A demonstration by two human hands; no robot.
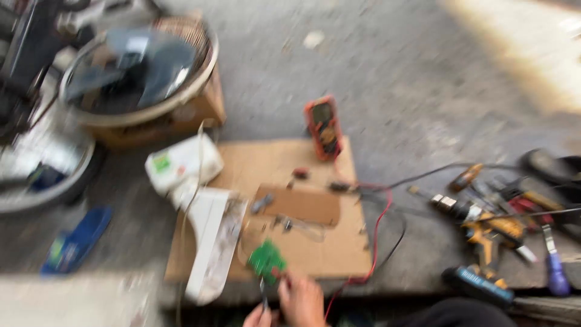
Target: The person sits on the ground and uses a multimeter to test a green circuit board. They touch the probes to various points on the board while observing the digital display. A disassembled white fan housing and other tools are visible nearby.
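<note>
Green circuit board (267, 261), 6 o'clock edge of cardboard sheet (290, 206): touched by right hand (301, 300); left hand (260, 316) apparently closed on thin tool; blur hinders certainty. Multimeter (323, 127), 12 o'clock, leads attached; white casing (206, 242) opened alongside.

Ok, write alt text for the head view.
Blurred view down at two hands at the bottom edge, touching a green circuit board on a cardboard sheet on concrete. An orange multimeter with red and black leads lies beyond; a fan is at left, tools at right.
</note>
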